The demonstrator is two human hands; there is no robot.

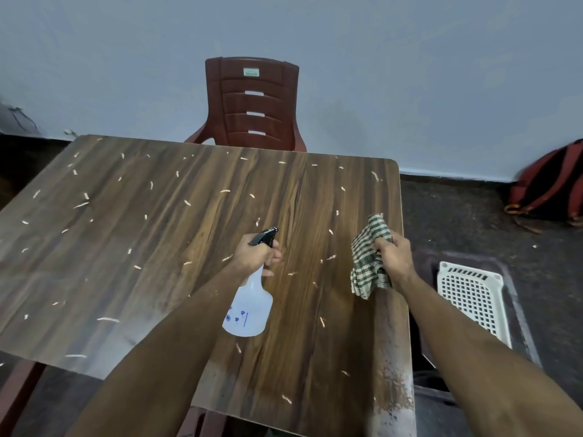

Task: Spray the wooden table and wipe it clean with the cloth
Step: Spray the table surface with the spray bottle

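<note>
Wooden table (132, 216) lying crumb-strewn, spraying step in hand: left hand (257, 252) gripping spray bottle (250, 305) above it, right hand (394, 253) clutching checked cloth (369, 260) over its right edge; trigger squeeze likely next.

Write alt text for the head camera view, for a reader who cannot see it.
A person's left hand holds a white spray bottle and the right hand grips a checked cloth above a wooden table strewn with pale scraps. A red plastic chair stands at the far side.
</note>
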